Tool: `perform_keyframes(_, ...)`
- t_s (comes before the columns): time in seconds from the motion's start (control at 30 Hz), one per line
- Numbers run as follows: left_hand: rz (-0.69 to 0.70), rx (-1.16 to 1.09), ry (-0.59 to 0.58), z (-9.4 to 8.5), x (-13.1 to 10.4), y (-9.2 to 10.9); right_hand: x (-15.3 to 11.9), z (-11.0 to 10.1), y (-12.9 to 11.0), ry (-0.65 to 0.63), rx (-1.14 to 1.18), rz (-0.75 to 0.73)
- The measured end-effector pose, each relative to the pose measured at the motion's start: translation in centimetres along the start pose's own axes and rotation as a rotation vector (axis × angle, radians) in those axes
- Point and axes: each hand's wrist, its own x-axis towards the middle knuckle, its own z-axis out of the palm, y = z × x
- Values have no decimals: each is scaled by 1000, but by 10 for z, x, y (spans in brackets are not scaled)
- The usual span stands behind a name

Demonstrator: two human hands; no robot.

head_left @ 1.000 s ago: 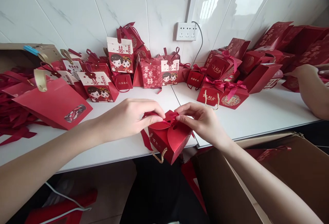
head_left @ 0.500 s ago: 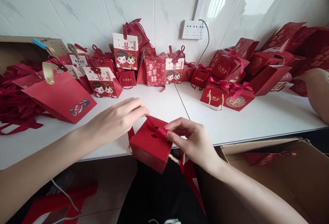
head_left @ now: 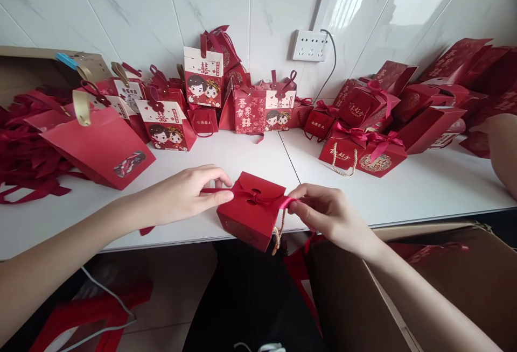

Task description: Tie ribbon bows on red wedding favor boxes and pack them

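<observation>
A small red gift box (head_left: 246, 217) rests at the front edge of the white table, its lid facing up. Across the lid runs a red ribbon (head_left: 264, 199), crossed in a knot over the round cut-out in the middle. My left hand (head_left: 202, 193) pinches one end of that ribbon at the box's left side. On the right, my right hand (head_left: 323, 209) grips the other end between thumb and fingers. A twisted gold cord handle (head_left: 277, 239) hangs from the box's right side, below my right hand.
Red gift boxes (head_left: 169, 128) with cartoon couples stand along the tiled wall. Loose red ribbons (head_left: 24, 147) pile up at left. Bow-tied boxes (head_left: 343, 147) cluster at right, near another person's arm (head_left: 503, 147). An open cardboard carton (head_left: 456, 287) sits below the table edge.
The ribbon is now drawn out to both sides across the lid, with a knot at the centre. My hands have moved apart, and the box has shifted slightly right and further onto the table.
</observation>
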Motion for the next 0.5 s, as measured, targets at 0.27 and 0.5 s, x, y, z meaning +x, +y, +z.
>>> perform_keyframes(0.27, -37, -215, -197, -4, 6, -4, -16, -17, -6, -45, -208, 90)
perform_keyframes(0.5, -145, -274, -295, -7, 2, 6, -7, -28, -2, -32, -140, 184)
